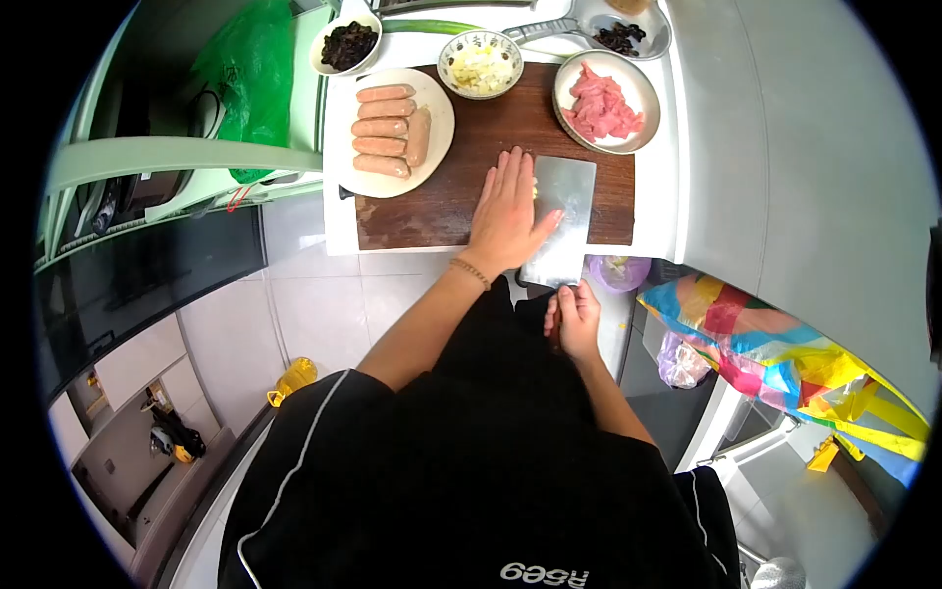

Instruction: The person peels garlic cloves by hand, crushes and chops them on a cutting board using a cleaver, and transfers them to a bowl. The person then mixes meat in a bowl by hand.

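Note:
My right hand (579, 316) is wrapped round the wooden handle of a cleaver (567, 201). Its broad steel blade lies over the right part of a brown cutting board (422, 218). My left hand (505, 216) is stretched flat against the left side of the blade, thumb on the steel and fingers reaching up the board. A few pale yellowish bits (535, 187) show between those fingers and the blade; most of whatever lies there is hidden. Left of this hand, a white plate (439, 98) holds several pale sausages (381, 128).
Behind the board stand a patterned bowl (446, 80) of chopped pale pieces, a bowl (319, 54) of dark pieces and a strainer (659, 44). A white bowl (648, 90) of sliced pink meat (601, 103) sits back right. Colourful bags (775, 339) hang at the right.

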A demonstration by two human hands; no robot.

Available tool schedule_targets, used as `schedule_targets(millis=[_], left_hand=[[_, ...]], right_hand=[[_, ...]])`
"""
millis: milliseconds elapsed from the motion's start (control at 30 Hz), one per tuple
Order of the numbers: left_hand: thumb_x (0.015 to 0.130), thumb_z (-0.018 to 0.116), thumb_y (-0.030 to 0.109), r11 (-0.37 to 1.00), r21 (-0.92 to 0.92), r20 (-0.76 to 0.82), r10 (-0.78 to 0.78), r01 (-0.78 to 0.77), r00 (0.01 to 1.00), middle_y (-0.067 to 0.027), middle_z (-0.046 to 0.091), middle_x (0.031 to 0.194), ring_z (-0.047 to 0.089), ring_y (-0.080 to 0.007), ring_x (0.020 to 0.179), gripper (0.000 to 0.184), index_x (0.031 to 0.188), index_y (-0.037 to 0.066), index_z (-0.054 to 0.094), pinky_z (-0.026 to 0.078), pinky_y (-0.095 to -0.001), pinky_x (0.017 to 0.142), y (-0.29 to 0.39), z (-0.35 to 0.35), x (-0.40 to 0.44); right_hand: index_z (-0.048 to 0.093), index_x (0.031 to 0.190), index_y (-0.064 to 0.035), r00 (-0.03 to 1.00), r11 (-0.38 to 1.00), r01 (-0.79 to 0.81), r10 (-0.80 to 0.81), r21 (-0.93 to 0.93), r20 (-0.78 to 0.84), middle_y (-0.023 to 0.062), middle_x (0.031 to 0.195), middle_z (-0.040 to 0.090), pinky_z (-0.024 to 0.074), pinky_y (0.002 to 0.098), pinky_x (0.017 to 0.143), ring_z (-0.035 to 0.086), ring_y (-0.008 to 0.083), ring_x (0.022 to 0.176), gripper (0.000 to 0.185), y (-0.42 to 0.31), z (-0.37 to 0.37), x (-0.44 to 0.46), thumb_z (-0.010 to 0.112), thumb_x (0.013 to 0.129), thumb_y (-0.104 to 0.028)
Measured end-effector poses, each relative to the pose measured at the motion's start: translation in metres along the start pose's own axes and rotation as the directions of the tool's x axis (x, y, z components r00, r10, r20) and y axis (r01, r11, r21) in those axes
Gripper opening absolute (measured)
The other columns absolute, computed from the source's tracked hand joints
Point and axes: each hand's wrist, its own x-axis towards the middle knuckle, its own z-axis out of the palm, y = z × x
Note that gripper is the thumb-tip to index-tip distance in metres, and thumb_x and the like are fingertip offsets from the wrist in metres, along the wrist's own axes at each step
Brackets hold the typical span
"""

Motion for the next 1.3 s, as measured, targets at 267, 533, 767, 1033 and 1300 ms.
schedule_targets(millis=[267, 533, 767, 1033, 1300], left_hand=[[0.093, 0.064, 0.034, 0.998, -0.034, -0.078, -0.053, 0.05, 0.996, -0.0353, 0.026, 0.156, 0.023, -0.0497, 0.147, 0.08, 0.146, -0.016, 0.031, 0.022, -0.0525, 0.121, 0.007, -0.005, 0.002], [0.097, 0.054, 0.015, 0.992, -0.038, -0.39, 0.098, -0.122, 0.916, -0.0328, 0.042, 0.147, 0.04, -0.0486, 0.138, 0.049, 0.137, -0.013, 0.046, 0.034, -0.0481, 0.116, 0.012, -0.078, 0.083], [0.09, 0.069, 0.014, 0.954, -0.22, -0.352, 0.119, -0.206, 0.928, -0.0179, 0.075, 0.101, 0.072, -0.0294, 0.095, 0.022, 0.103, -0.003, 0.074, 0.056, -0.0352, 0.086, -0.069, -0.111, 0.153], [0.099, 0.059, 0.028, 0.929, -0.365, -0.141, 0.012, -0.063, 0.99, -0.0195, 0.066, 0.126, 0.062, -0.0236, 0.119, 0.043, 0.131, -0.001, 0.062, 0.047, -0.0363, 0.102, -0.086, -0.122, 0.151], [0.103, 0.037, 0.053, 0.923, 0.353, 0.184, 0.095, -0.156, 0.978, -0.0201, 0.027, 0.163, 0.024, -0.0315, 0.152, 0.076, 0.155, -0.002, 0.029, 0.015, -0.0483, 0.125, -0.052, -0.132, 0.097]], right_hand=[[0.051, 0.099, -0.0028, 0.995, 1.0, 0.008, -0.007, -0.006, 0.098, 0.0037, 0.07, 0.056, 0.0451, 0.0259, 0.042, 0.052, 0.0108, 0.047, 0.013, -0.006, 0.055, 0.012, 0.05, 0.105, -0.015], [0.05, 0.093, -0.0021, 0.988, 0.983, 0.098, -0.078, -0.157, 0.132, 0.0039, 0.068, 0.055, 0.0452, 0.0277, 0.041, 0.053, 0.0114, 0.047, 0.016, -0.137, 0.105, 0.037, 0.05, 0.104, -0.014], [0.055, 0.091, -0.0003, 0.989, 0.886, 0.093, -0.032, -0.453, 0.141, 0.0042, 0.066, 0.056, 0.0435, 0.0291, 0.039, 0.054, 0.0128, 0.046, 0.019, -0.237, 0.126, 0.093, 0.055, 0.102, -0.016], [0.06, 0.097, 0.0014, 0.98, 0.82, 0.068, 0.051, -0.568, 0.191, 0.0039, 0.066, 0.056, 0.0444, 0.0288, 0.039, 0.054, 0.013, 0.047, 0.016, -0.276, 0.122, 0.111, 0.057, 0.1, -0.014], [0.059, 0.096, -0.0003, 0.985, 0.824, -0.02, 0.114, -0.566, 0.131, 0.0032, 0.066, 0.057, 0.0451, 0.0284, 0.04, 0.053, 0.0123, 0.046, 0.016, -0.303, 0.114, 0.073, 0.055, 0.1, -0.016]])
